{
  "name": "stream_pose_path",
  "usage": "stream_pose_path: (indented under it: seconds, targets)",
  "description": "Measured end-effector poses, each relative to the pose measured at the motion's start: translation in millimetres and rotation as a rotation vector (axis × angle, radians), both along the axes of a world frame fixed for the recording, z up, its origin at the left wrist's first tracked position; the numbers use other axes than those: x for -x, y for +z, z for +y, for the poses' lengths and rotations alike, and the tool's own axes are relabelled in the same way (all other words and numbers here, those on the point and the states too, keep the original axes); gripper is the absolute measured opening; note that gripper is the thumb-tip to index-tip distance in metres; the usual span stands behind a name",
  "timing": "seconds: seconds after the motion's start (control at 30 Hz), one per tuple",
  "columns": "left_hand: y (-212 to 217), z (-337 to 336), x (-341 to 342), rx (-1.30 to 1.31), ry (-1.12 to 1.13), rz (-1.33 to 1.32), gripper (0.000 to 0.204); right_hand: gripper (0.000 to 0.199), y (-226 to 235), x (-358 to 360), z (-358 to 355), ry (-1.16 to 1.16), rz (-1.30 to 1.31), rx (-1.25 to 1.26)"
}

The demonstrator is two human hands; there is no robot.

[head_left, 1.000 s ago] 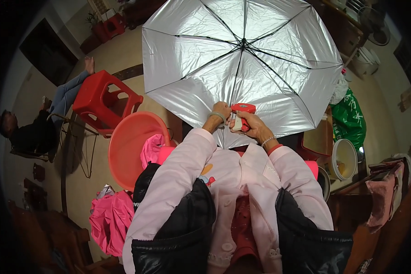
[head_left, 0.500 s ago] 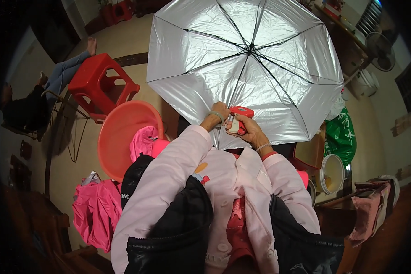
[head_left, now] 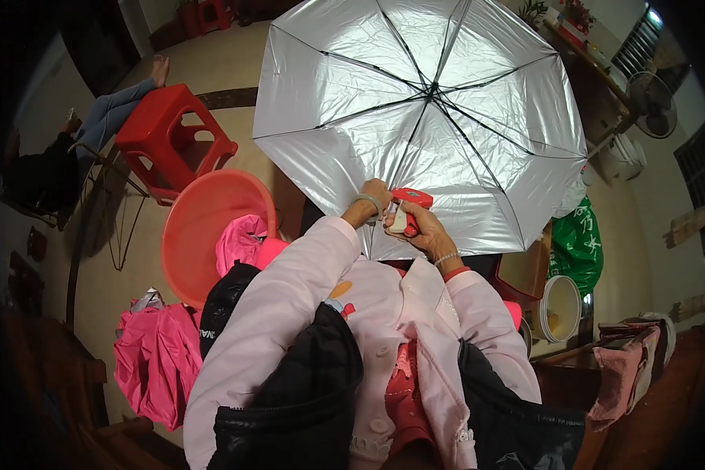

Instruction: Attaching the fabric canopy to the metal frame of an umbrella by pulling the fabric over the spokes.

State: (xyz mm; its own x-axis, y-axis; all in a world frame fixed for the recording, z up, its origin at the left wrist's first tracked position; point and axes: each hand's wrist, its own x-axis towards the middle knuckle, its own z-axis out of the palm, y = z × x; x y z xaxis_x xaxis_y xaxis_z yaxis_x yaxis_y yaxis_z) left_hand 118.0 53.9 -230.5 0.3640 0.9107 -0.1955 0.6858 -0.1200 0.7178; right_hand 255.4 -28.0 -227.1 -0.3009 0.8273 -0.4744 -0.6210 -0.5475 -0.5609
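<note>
An opened umbrella [head_left: 345, 102] with a silver inner side and black ribs lies over my lap, its inside facing up. At its near edge, my left hand [head_left: 373, 197] is closed on the silver cloth. My right hand [head_left: 427, 231] is wrapped round a red and white hand-held tool [head_left: 412, 197], shaped somewhat like a stapler. The tool sits right beside my left fingers, over the umbrella's edge. Whether its jaws touch the cloth is hidden by my fingers.
To the left stand an orange basin [head_left: 188, 251] with pink cloth inside, a red stool [head_left: 153, 133] and a pink bundle [head_left: 157, 360]. Another person's legs [head_left: 117, 117] stretch out behind. On the right are a white bucket [head_left: 562, 309] and a green bag [head_left: 578, 251].
The view has shifted slightly. My hands keep nearly the same place at the umbrella's edge, and the red tool has tilted a little in my right hand.
</note>
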Motion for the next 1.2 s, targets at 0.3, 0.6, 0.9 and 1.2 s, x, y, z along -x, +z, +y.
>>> stream_pose_path:
  seconds: [0.3, 0.6, 0.9, 1.2]
  targets:
    - [-16, 8, 0, -0.229, -0.082, 0.13, 0.025, 0.023, 2, 2, -1, 0.002, 0.016, -0.025]
    - [-12, 5, 1, -0.196, -0.082, 0.13, 0.028, 0.021, 3, 2, 0, 0.007, 0.002, -0.013]
    - [4, -2, 1, -0.059, -0.03, -0.002, 0.028, 0.023, -1, 0, 0, 0.005, -0.017, -0.017]
    - [0, 0, 1, -0.064, -0.053, 0.024, 0.026, 0.023, -1, 0, 1, 0.002, -0.007, -0.005]
